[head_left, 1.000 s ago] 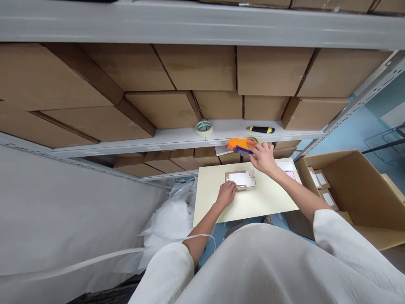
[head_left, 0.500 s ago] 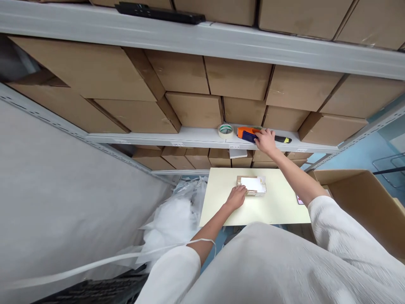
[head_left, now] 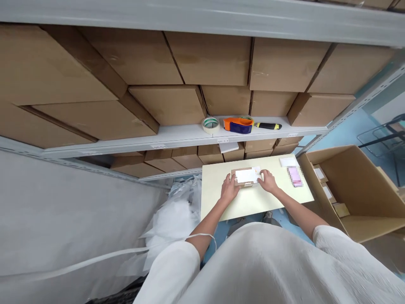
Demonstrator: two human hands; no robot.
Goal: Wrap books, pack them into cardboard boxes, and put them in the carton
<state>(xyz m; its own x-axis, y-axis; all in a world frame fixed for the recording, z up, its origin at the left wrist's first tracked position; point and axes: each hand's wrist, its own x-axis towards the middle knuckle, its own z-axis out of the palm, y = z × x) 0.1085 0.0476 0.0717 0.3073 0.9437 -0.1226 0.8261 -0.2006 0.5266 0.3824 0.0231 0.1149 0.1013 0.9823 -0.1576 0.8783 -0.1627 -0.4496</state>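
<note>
A small brown box (head_left: 246,176) with a white label on top lies on the pale yellow table (head_left: 253,202). My left hand (head_left: 230,188) is at its left end, fingers curled against it. At the right end, my right hand (head_left: 267,181) grips the box with thumb and fingers. On the shelf above are an orange and blue tape dispenser (head_left: 238,125), a tape roll (head_left: 210,124) and a yellow and black cutter (head_left: 268,126); neither hand touches these.
Large cartons (head_left: 209,59) fill the shelves ahead. An open carton (head_left: 363,190) with small boxes inside stands at right. A blurred pink item (head_left: 295,176) and white pad (head_left: 287,162) lie on the table. White plastic (head_left: 177,215) is heaped at left.
My right hand has let go of the tape dispenser on the shelf and come down to the box's right end. My left hand has stayed at the box. The view has shifted right.
</note>
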